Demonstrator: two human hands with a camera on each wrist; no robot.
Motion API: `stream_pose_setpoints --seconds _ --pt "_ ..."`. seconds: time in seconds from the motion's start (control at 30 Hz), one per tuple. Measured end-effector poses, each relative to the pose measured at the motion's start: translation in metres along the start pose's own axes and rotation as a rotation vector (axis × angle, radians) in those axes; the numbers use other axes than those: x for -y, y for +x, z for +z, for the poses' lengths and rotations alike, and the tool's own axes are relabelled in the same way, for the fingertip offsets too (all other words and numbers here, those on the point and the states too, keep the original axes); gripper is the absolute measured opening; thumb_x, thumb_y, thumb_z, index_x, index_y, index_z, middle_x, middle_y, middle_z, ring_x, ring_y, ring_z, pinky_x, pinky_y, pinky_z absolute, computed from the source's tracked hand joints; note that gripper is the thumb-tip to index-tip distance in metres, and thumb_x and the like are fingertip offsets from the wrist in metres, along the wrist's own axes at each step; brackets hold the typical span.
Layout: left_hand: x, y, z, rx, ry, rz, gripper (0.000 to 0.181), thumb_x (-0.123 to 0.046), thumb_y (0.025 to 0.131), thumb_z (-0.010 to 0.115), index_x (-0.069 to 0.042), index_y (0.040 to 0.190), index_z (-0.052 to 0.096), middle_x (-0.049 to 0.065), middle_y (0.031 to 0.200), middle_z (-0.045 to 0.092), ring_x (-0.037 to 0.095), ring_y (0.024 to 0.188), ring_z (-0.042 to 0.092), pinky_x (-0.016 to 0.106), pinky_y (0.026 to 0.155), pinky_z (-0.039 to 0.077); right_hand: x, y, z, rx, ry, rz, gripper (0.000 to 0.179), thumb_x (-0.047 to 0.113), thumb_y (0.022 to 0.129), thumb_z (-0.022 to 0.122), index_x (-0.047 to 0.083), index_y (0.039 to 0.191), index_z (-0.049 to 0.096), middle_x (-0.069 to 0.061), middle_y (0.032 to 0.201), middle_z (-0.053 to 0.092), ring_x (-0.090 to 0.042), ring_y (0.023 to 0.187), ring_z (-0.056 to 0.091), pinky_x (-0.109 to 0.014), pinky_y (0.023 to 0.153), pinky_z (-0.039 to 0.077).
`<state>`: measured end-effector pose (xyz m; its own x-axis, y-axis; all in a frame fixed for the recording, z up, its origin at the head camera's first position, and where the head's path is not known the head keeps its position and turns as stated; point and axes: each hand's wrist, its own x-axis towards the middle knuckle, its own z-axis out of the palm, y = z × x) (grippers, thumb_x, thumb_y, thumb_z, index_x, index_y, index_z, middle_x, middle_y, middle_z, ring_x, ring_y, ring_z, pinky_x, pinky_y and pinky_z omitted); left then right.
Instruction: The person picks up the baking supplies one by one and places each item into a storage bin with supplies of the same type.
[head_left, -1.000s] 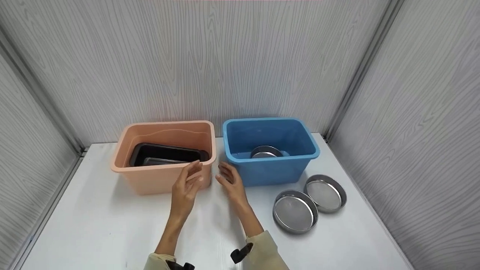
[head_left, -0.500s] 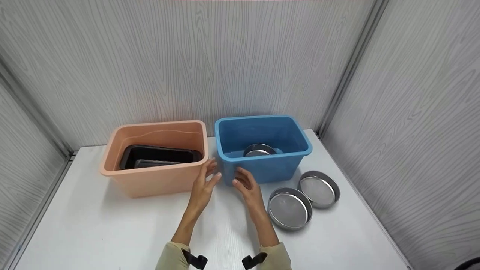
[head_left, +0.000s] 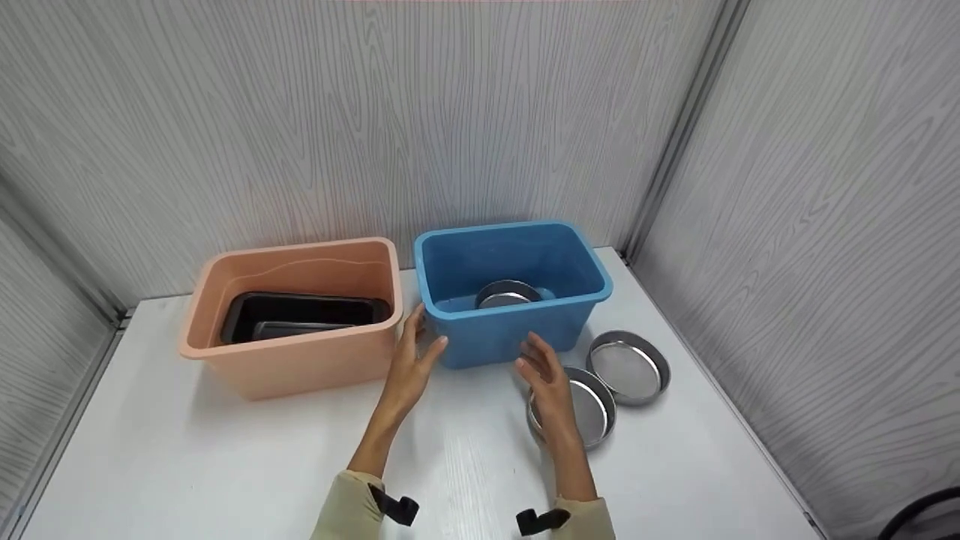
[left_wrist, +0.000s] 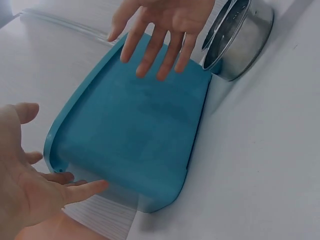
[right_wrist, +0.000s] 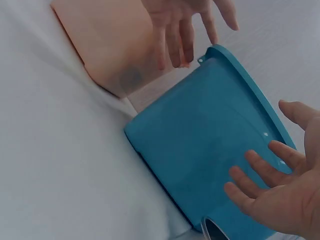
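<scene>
**Asker:** What is shown, from the largest down?

**Describer:** Grey wood-grain walls (head_left: 315, 135) are set around a white desk (head_left: 225, 450). Near the back, a peach bin (head_left: 307, 367) and a blue bin (head_left: 487, 337) are placed. If a clock is centred on the blue bin, with 12 o'clock away from the person, the peach bin is found at 9 o'clock. Inside it, a dark rectangular pan (head_left: 300, 306) is laid; whether another is nested there cannot be told.

**Asker:** And the hands?

**Describer:** Nothing is gripped. The left hand (head_left: 409, 371) is held at 8 o'clock, by the blue bin's near corner, and the right hand (head_left: 551, 384) at 5 o'clock, well apart from it. Fingers are loosely spread; whether anything is touched cannot be told.

**Asker:** What is done, and what is left?

**Describer:** One round metal pan (head_left: 508, 289) is contained in the blue bin. Two are left outside on the desk: the nearer pan (head_left: 589, 401) at 5 o'clock, partly hidden by the right hand, and the farther pan (head_left: 627, 371) at 4 o'clock. The work can be judged only partly done.

**Asker:** Any writing?

**Describer:** No brand, label or lettering can be read.
</scene>
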<state>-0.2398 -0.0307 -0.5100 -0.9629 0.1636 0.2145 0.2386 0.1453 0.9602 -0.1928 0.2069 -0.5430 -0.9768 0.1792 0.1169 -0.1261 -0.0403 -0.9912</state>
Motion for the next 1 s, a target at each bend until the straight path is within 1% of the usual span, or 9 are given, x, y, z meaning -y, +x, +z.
stream_pose_setpoints --seconds 0.07,0.17,0.3,0.4,0.5,0.63,0.73,0.87,1.0 --pt "-0.001 0.002 0.001 0.001 -0.002 0.004 0.075 -0.031 0.108 0.058 -0.013 0.167 0.016 0.014 0.172 0.017 0.038 0.156 0.023 0.062 0.122 0.027 0.001 -0.001 -0.008 -0.014 -0.009 -0.004 0.059 0.024 0.101 0.07 0.018 0.156 0.047 -0.008 0.154 0.053 -0.028 0.146 0.045 -0.05 0.12 0.036" --pt "-0.002 0.006 0.002 0.018 -0.004 0.008 0.076 -0.032 0.108 0.057 -0.014 0.168 0.012 0.014 0.173 0.013 0.038 0.157 0.02 0.062 0.123 0.024 0.002 -0.003 -0.019 -0.028 -0.02 -0.025 0.062 0.024 0.101 0.071 0.019 0.157 0.045 -0.008 0.154 0.053 -0.03 0.145 0.046 -0.05 0.119 0.038" --pt "-0.004 0.01 0.003 0.046 0.008 -0.011 0.08 -0.038 0.108 0.056 -0.018 0.168 0.008 0.011 0.175 0.006 0.036 0.159 0.013 0.062 0.125 0.019 0.003 -0.006 -0.034 -0.073 -0.009 -0.04 0.064 0.018 0.101 0.07 0.017 0.158 0.043 -0.015 0.155 0.051 -0.035 0.144 0.046 -0.05 0.117 0.041" --pt "-0.005 0.012 0.004 0.048 0.018 -0.025 0.083 -0.041 0.107 0.057 -0.02 0.168 0.006 0.009 0.175 0.004 0.034 0.16 0.008 0.064 0.125 0.014 0.002 -0.008 -0.044 -0.095 -0.009 -0.033 0.065 0.017 0.1 0.07 0.016 0.159 0.042 -0.018 0.156 0.049 -0.036 0.144 0.045 -0.046 0.114 0.044" --pt "-0.005 0.016 0.006 0.061 0.023 -0.043 0.085 -0.044 0.106 0.058 -0.023 0.168 0.004 0.008 0.175 0.001 0.033 0.161 0.003 0.065 0.125 0.01 0.001 -0.011 -0.054 -0.108 -0.011 -0.029 0.065 0.019 0.101 0.07 0.016 0.159 0.042 -0.015 0.156 0.049 -0.032 0.144 0.046 -0.038 0.111 0.046" --pt "-0.004 0.02 0.007 0.08 0.022 -0.068 0.089 -0.049 0.104 0.06 -0.027 0.168 0.003 0.007 0.175 -0.001 0.032 0.161 0.001 0.065 0.125 0.009 0.001 -0.015 -0.065 -0.142 0.002 -0.055 0.063 0.016 0.101 0.069 0.014 0.158 0.042 -0.013 0.155 0.051 -0.028 0.142 0.047 -0.03 0.109 0.047" --pt "-0.003 0.023 0.007 0.072 0.022 -0.083 0.09 -0.051 0.102 0.061 -0.028 0.168 0.003 0.007 0.175 -0.001 0.032 0.161 0.0 0.065 0.125 0.009 0.001 -0.017 -0.073 -0.167 0.007 -0.066 0.062 0.012 0.102 0.067 0.011 0.159 0.041 -0.014 0.155 0.05 -0.03 0.144 0.046 -0.027 0.108 0.047" --pt "-0.002 0.026 0.007 0.067 0.023 -0.094 0.092 -0.053 0.101 0.062 -0.03 0.168 0.003 0.007 0.175 0.0 0.032 0.161 0.001 0.065 0.125 0.009 0.002 -0.021 -0.085 -0.195 0.026 -0.053 0.062 0.012 0.103 0.065 0.009 0.159 0.039 -0.016 0.157 0.048 -0.034 0.146 0.043 -0.024 0.109 0.044" --pt "-0.001 0.028 0.006 0.065 0.024 -0.092 0.095 -0.055 0.099 0.064 -0.03 0.168 0.003 0.005 0.175 0.0 0.031 0.161 0.001 0.066 0.125 0.009 0.001 -0.029 -0.097 -0.226 0.044 -0.036 0.06 0.014 0.104 0.064 0.011 0.159 0.04 -0.015 0.157 0.046 -0.027 0.143 0.046 -0.023 0.11 0.043"
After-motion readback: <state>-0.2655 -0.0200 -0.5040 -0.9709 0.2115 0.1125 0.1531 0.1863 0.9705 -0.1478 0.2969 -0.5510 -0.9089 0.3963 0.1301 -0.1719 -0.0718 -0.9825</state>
